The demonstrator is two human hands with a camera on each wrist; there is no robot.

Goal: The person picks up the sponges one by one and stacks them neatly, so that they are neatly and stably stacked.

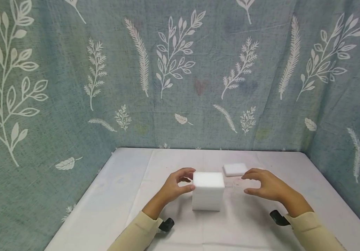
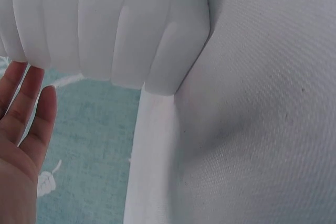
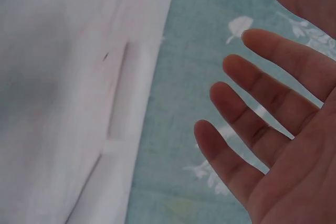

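Note:
A stack of several white, sponge-like slabs with rounded edges [image 1: 208, 197] stands upright on the table; the left wrist view shows its layers [image 2: 97, 30] from the side. At its left side is my left hand [image 1: 175, 187], thumb and forefinger apart, their tips at the stack's left edges. In the left wrist view, the fingertips [image 2: 48, 95] of that hand lie close against the slabs, nearly straight. My right hand [image 1: 267, 184] hovers to the right of the stack with fingers spread and nothing in it. Just beyond it, a single white slab [image 1: 234, 169] lies flat.
A white cloth [image 1: 130, 177] with creases covers the table. Blue-green curtains with white leaf prints [image 1: 180, 87] enclose the back and both sides. Each forearm, in a cream sleeve [image 1: 139, 232], carries a small black wrist camera [image 1: 166, 225].

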